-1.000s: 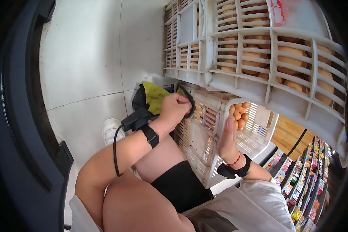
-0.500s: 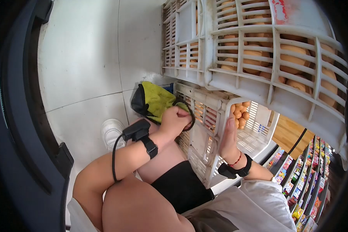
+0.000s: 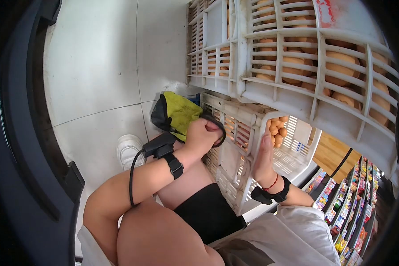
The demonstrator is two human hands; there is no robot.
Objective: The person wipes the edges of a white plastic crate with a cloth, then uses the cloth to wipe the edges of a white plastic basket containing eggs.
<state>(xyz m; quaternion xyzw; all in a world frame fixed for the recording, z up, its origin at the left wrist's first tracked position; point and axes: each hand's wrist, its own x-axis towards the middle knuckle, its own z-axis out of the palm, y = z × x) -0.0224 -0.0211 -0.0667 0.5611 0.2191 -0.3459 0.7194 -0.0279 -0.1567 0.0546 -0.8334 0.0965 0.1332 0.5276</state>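
Observation:
My left hand (image 3: 202,134) is closed on a yellow-green cloth (image 3: 179,116) with black edging, bunched beside the white egg crate. A loop of the dark edging curves around my fingers. My right hand (image 3: 264,160) rests along the near rim of the white plastic crate (image 3: 226,155), its fingers stretched out and pressed together. No fingers show wrapped around the crate's outer side. Inside that crate, brown eggs (image 3: 277,128) lie at the far end, just past my right fingertips. Part of the crate floor shows through its slats.
Stacked white crates (image 3: 279,84) full of brown eggs overhang at the upper right. Shelves of packaged goods (image 3: 350,204) stand at the lower right, near a wooden surface (image 3: 330,150). A dark appliance edge (image 3: 26,133) runs down the left. Pale floor tiles (image 3: 93,66) lie between.
My left hand and the cloth have shifted very slightly to the right, with the view itself moving a little. My right hand stays on the crate rim.

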